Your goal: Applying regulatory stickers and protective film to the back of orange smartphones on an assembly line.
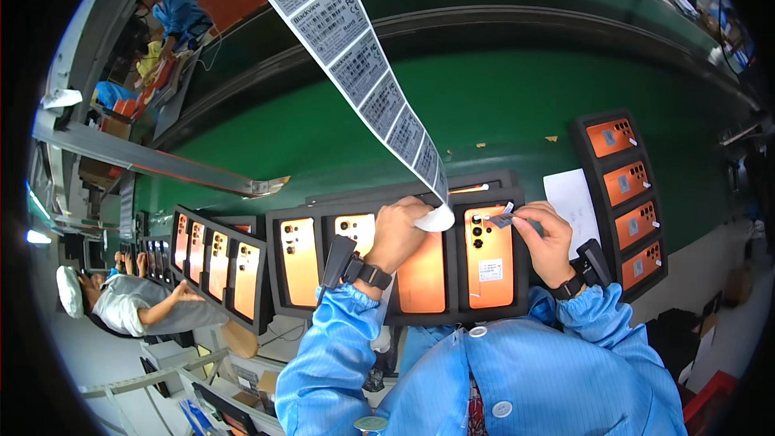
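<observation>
A long strip of grey printed labels on white backing (361,64) hangs down from the top of the view. Its curled lower end is in my left hand (397,234), whose fingers are partly hidden behind it. My right hand (549,241) pinches a small grey label (502,219) between thumb and forefinger. That label is over the camera end of an orange phone (489,295), which has a white label on its back. The phone lies in the rightmost slot of a black foam tray (457,315). Another orange phone (422,278) lies beside it, below my left hand.
To the right, another black tray (583,133) holds several orange phones with grey labels, beside a white sheet (569,198). A further tray of phones (262,319) stands at left, near a co-worker's outstretched hand (187,294). Behind runs a green conveyor belt (517,105).
</observation>
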`<state>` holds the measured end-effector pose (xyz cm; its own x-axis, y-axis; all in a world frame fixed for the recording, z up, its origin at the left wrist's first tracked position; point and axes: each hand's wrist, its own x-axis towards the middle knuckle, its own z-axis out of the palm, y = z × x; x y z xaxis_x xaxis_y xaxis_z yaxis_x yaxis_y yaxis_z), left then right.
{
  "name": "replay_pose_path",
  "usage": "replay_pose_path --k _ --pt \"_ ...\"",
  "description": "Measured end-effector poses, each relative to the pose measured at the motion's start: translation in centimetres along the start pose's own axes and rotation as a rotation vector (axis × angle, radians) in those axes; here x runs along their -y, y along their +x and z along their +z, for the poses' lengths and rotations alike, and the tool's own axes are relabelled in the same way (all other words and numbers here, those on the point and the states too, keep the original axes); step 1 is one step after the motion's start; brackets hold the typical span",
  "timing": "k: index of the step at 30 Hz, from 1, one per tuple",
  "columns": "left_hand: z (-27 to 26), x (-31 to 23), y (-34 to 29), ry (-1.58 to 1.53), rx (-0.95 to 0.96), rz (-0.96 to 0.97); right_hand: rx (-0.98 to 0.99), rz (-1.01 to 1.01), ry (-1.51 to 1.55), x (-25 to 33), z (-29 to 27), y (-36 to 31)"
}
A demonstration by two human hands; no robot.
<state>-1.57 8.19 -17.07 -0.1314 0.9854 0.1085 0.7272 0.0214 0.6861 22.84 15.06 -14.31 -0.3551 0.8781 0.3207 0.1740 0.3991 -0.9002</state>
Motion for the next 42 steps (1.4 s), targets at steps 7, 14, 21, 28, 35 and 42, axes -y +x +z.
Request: replay_pose_path --k 7,14,21,28,35,42 --pt "1.3 0.3 -1.1 0.057 -0.137 -0.021 0.071 0.063 0.023 -0.2 0.6 0.4" --pt "0.6 -2.6 -5.4 0.261 -0.138 0.186 0.109 0.259 0.175 -1.3 1.3 1.1" --pt "-0.9 -9.2 -14.7 0.190 -0.073 0.188 0.392 0.044 0.014 0.8 5.7 0.5" --pt "-1.0 -11.8 -14.5 0.072 -0.026 0.171 0.660 -0.173 -0.222 0.0 8.5 -2.0" --pt "-1.5 -13.7 -15.1 0.157 0.137 0.173 0.613 -0.182 -0.298 0.9 9.6 -2.8" --pt "-1.9 -13.4 -15.5 0.144 0.171 0.170 0.533 -0.244 -0.323 0.4 10.3 -3.5"
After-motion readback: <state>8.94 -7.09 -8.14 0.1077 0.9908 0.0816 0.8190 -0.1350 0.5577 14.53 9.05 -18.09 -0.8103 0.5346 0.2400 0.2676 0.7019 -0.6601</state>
